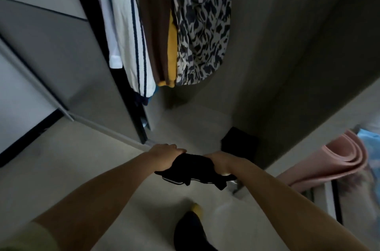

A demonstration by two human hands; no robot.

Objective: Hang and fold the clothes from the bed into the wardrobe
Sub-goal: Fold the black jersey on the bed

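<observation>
A bundled black garment (193, 170) with a thin white stripe along one edge hangs between my two hands, low in front of the open wardrobe (205, 123). My left hand (166, 157) grips its left end from above, fingers curled into the cloth. On the right end my right hand (220, 163) holds the fabric, fingers mostly hidden behind it. Several clothes hang inside the wardrobe: a white garment with navy stripes (133, 45), a brown one (154, 24), a yellow one (172, 55) and a black-and-white patterned one (203, 30).
A folded dark item (239, 143) lies on the wardrobe floor at the right. The grey sliding door (67, 61) stands at the left. A rolled pink mat (333, 162) leans beside the wardrobe's right wall. My foot (191, 228) shows on the pale floor below.
</observation>
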